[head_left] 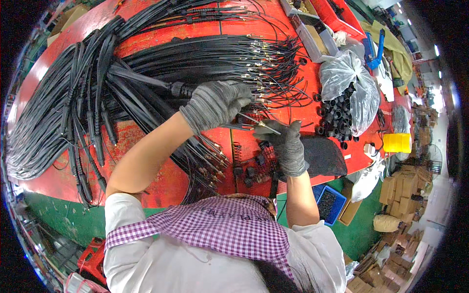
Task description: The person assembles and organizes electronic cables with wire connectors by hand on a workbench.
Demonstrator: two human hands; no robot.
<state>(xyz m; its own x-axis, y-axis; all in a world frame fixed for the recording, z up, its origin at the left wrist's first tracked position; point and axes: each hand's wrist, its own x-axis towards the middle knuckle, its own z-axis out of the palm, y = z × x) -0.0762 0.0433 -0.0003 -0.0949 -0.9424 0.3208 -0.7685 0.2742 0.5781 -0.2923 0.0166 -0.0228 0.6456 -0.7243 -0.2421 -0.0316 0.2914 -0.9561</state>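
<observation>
Both of my hands wear dark grey knit gloves above a red worktable. My left hand [217, 105] is closed, fingers curled at the end of a thick black cable [181, 90]; exactly what is pinched in the fingers is hidden. A thin silver rod [254, 120] slants from below the left fingertips to my right hand [286, 146], which is closed around it, with its tip showing past the fingers. Beyond the left hand, a large bundle of black cables [181, 58] spreads across the table, its thin ends bearing small metal terminals [261, 58].
Black plastic caps [337, 112] spill from a clear plastic bag [354, 83] at the right. Nearby are parts boxes [315, 39], a blue tool [376, 51] and a yellow roll [397, 143]. Small black parts [254, 168] lie near the front edge; a blue bin [330, 204] stands below.
</observation>
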